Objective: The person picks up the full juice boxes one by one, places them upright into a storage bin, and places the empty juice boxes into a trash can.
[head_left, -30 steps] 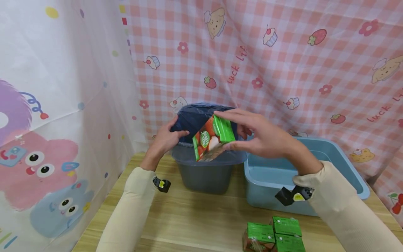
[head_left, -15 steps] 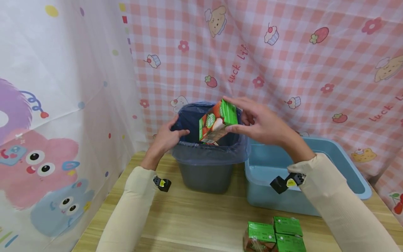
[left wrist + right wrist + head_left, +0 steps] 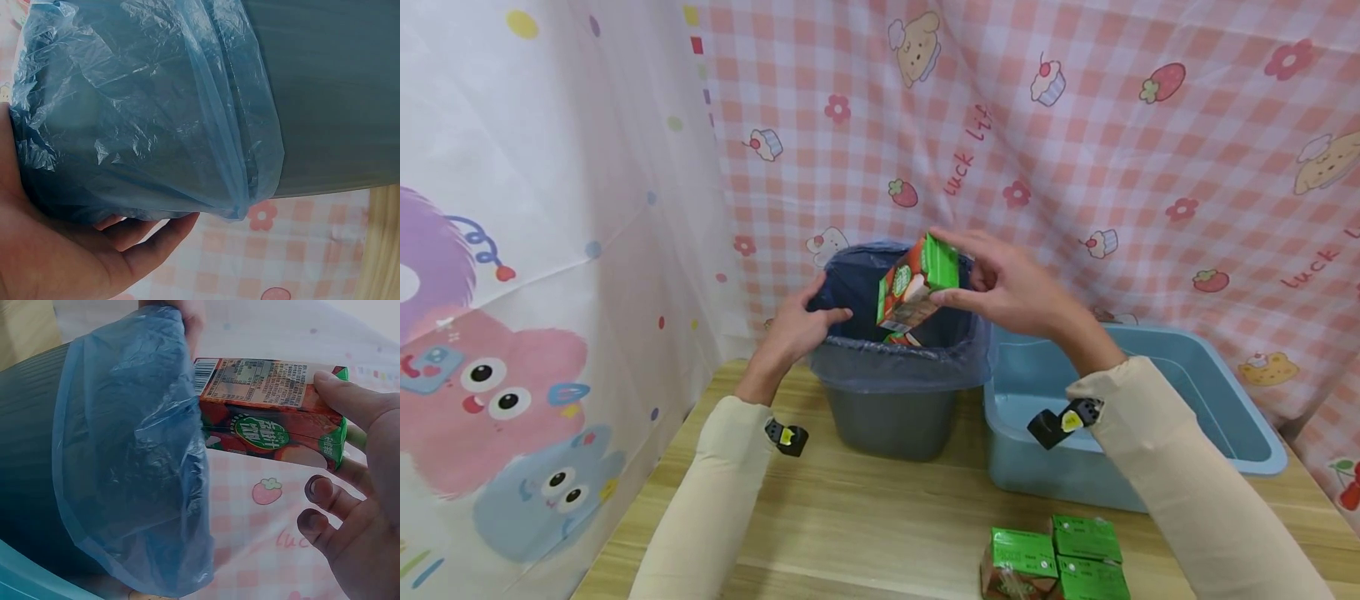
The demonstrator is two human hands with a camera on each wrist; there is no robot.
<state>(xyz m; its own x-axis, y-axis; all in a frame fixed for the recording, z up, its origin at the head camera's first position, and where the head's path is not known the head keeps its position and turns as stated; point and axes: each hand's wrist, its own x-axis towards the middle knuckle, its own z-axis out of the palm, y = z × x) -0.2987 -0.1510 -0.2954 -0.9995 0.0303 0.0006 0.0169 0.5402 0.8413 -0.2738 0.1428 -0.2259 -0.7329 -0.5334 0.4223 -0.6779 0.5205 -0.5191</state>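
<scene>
A grey trash bin (image 3: 891,425) stands on the table, its rim wrapped in a translucent blue plastic bag (image 3: 902,371). At the left side of the rim, my left hand (image 3: 793,327) grips bin and bag, thumb over the inside and fingers outside. My right hand (image 3: 1011,279) pinches a red and green juice box (image 3: 917,287) by its green end, holding it tilted over the bin's mouth. From the right wrist view, the lower end of that juice box (image 3: 269,412) reaches the bag's edge. Part of another juice box (image 3: 901,338) shows inside the bin.
Right of the bin is a light blue plastic tub (image 3: 1052,467), close beside it. Several green-topped juice boxes (image 3: 1018,546) stand together at the table's front. A pink checked cloth (image 3: 820,75) hangs behind, and a white cartoon-printed cloth (image 3: 617,275) hangs at the left.
My right hand has carried the juice box back from the front rim to over the bin's opening. The box inside the bin has come into view. My left hand stays put.
</scene>
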